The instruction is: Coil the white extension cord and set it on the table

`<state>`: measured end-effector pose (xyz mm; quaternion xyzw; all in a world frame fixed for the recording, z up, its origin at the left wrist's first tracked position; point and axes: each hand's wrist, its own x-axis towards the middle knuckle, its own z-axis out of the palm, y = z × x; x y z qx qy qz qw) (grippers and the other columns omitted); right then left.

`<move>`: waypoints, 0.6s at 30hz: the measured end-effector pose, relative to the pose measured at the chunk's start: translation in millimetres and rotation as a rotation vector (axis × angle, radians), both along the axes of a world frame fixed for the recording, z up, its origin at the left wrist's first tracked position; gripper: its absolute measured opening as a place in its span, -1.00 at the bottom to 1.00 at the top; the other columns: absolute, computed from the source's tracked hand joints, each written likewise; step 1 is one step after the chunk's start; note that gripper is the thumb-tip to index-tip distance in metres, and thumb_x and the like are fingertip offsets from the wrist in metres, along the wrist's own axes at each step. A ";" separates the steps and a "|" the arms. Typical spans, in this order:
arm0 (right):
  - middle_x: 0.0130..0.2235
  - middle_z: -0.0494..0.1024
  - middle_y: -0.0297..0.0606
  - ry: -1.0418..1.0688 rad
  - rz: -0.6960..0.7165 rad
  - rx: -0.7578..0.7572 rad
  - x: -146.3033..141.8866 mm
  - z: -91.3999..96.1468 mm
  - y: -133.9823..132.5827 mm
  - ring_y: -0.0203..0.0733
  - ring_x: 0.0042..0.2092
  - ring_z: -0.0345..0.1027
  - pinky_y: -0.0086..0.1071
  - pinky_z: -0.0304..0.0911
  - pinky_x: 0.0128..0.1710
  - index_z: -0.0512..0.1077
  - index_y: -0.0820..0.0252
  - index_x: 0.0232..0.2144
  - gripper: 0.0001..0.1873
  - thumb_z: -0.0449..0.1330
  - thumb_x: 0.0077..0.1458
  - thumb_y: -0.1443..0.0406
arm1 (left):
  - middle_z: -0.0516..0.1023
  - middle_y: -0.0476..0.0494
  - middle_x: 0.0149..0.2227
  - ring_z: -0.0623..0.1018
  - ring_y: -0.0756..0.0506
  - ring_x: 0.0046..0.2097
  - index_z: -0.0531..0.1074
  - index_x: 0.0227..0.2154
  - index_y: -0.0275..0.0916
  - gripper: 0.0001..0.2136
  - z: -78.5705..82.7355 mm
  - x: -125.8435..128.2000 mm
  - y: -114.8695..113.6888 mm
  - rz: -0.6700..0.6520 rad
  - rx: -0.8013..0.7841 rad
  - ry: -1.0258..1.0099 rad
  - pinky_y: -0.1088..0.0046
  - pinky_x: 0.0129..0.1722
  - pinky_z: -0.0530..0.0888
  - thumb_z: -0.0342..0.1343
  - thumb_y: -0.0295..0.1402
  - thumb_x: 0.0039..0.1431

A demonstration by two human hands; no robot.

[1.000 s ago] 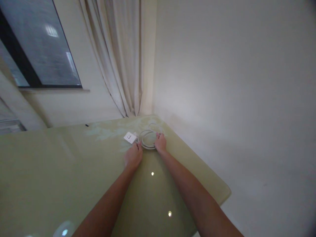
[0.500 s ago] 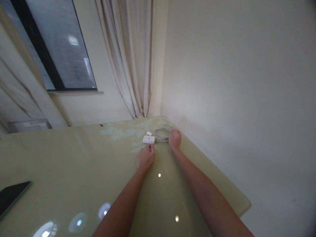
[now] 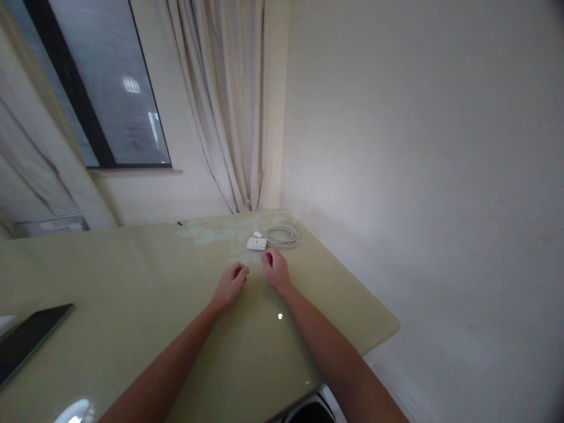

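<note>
A white power strip (image 3: 257,243) lies near the far corner of the table, with its pale cable (image 3: 284,235) coiled on its right side. A small white piece, perhaps the plug (image 3: 258,234), sits just behind the strip. My right hand (image 3: 275,268) is nearest, just in front of the strip and coil, its fingers curled with nothing visible in them. To the left and closer to me, my left hand (image 3: 231,284) hovers over or rests on the tabletop, its fingers also curled, apart from the strip.
The glossy pale green table (image 3: 145,294) meets the wall (image 3: 374,176) on the right. A flat dark object (image 3: 33,338) lies at the left. Behind hang curtains (image 3: 229,106) beside a window (image 3: 110,88). A tiny black item (image 3: 179,223) lies near the back edge.
Both hands have drawn back toward me. My right hand has left the cable coil, and my left has moved left, away from the power strip. The view has shifted slightly.
</note>
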<state>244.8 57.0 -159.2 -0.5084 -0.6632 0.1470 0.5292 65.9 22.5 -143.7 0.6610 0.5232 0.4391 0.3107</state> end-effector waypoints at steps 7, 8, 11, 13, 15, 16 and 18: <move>-0.48 0.40 -0.36 0.135 -0.050 -0.086 9.6 -2.5 9.4 -0.20 -0.40 0.24 -0.36 0.12 -0.36 0.30 0.08 -0.47 -0.57 0.04 0.26 -0.07 | 0.20 0.05 -0.56 0.28 -0.05 -0.46 0.17 -0.56 -0.13 -0.58 -3.4 -20.7 -47.7 -0.002 0.106 0.078 0.41 -0.43 0.19 -0.07 0.06 0.26; -0.48 0.40 -0.36 0.139 -0.048 -0.090 10.1 -2.2 8.9 -0.20 -0.40 0.24 -0.36 0.12 -0.36 0.30 0.08 -0.47 -0.57 0.04 0.25 -0.08 | 0.20 0.05 -0.57 0.27 -0.04 -0.47 0.16 -0.56 -0.13 -0.58 -3.1 -19.2 -48.0 -0.012 0.109 0.094 0.40 -0.43 0.17 -0.06 0.05 0.27; -0.49 0.40 -0.37 0.131 -0.024 -0.094 9.8 -1.0 7.2 -0.20 -0.40 0.24 -0.35 0.12 -0.36 0.31 0.08 -0.48 -0.57 0.06 0.23 -0.08 | 0.22 0.05 -0.57 0.27 -0.03 -0.47 0.14 -0.56 -0.13 -0.60 -2.7 -12.9 -46.0 -0.055 0.117 0.140 0.39 -0.42 0.15 -0.05 -0.01 0.30; -0.49 0.40 -0.37 0.119 -0.002 -0.094 8.8 -0.3 6.9 -0.20 -0.41 0.24 -0.35 0.13 -0.36 0.31 0.08 -0.48 -0.57 0.07 0.22 -0.08 | 0.23 0.05 -0.57 0.28 -0.03 -0.47 0.13 -0.55 -0.13 -0.62 -2.7 -9.7 -45.5 -0.086 0.122 0.170 0.38 -0.40 0.14 -0.04 -0.05 0.31; -0.48 0.40 -0.37 0.106 0.012 -0.096 7.8 0.2 7.6 -0.20 -0.40 0.24 -0.35 0.13 -0.35 0.32 0.08 -0.49 -0.58 0.08 0.22 -0.07 | 0.24 0.04 -0.56 0.28 -0.04 -0.47 0.12 -0.54 -0.13 -0.63 -2.2 -8.2 -46.6 -0.112 0.126 0.208 0.37 -0.39 0.13 -0.05 -0.07 0.32; -0.48 0.40 -0.36 0.102 0.016 -0.097 7.4 0.4 8.2 -0.20 -0.40 0.24 -0.35 0.13 -0.35 0.32 0.08 -0.48 -0.58 0.08 0.22 -0.07 | 0.25 0.04 -0.56 0.28 -0.04 -0.47 0.12 -0.53 -0.13 -0.64 -1.7 -7.8 -47.6 -0.123 0.127 0.228 0.37 -0.39 0.13 -0.06 -0.08 0.33; -0.47 0.41 -0.36 0.095 0.023 -0.103 7.0 0.8 9.3 -0.19 -0.39 0.25 -0.34 0.14 -0.34 0.33 0.08 -0.47 -0.58 0.08 0.22 -0.07 | 0.25 0.03 -0.55 0.28 -0.04 -0.46 0.12 -0.53 -0.13 -0.65 -0.5 -7.6 -49.5 -0.140 0.124 0.266 0.37 -0.38 0.12 -0.08 -0.09 0.34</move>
